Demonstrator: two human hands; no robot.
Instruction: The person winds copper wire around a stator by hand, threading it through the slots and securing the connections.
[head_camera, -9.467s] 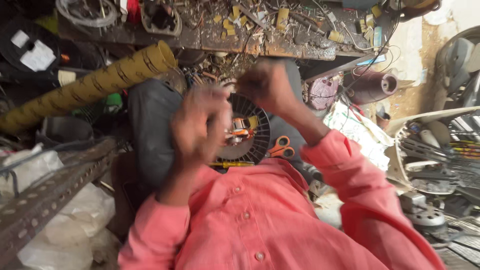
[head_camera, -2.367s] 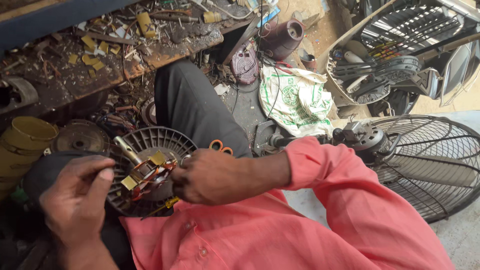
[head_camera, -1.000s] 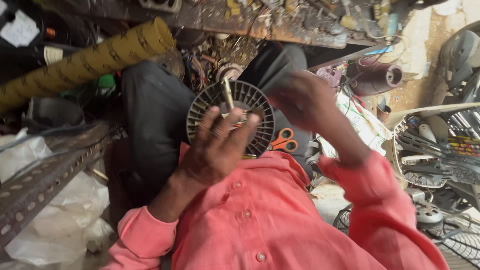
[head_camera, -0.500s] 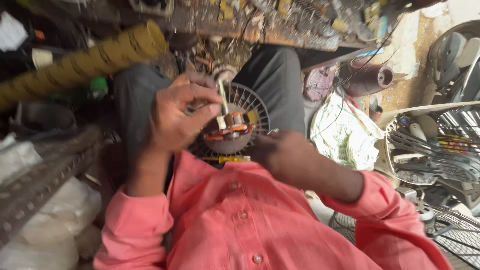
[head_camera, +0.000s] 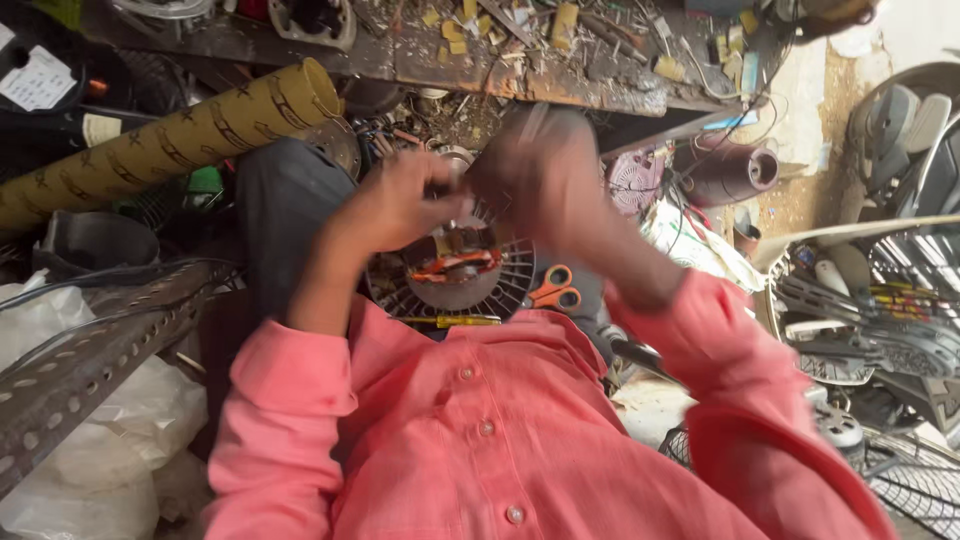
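Observation:
A round black fan motor (head_camera: 455, 285) with a vented housing and copper-orange windings rests on my lap, between my knees in dark trousers. My left hand (head_camera: 400, 205) is over its upper left edge, fingers pinched together on a small part at the motor's top. My right hand (head_camera: 545, 175) hovers just right of it above the motor's top edge. It is motion-blurred, so its grip is unclear. Both sleeves are pink.
Orange-handled scissors (head_camera: 555, 291) and a yellow screwdriver (head_camera: 450, 321) lie by the motor. A yellow cardboard tube (head_camera: 170, 140) and a perforated metal bar (head_camera: 90, 350) are on the left, over white bags (head_camera: 110, 430). A cluttered workbench (head_camera: 400, 62) is ahead and fan guards (head_camera: 880, 330) are on the right.
My right hand has risen from below the motor to its top, meeting my left hand there. The left hand stays pinched at the motor's top. The view has shifted slightly.

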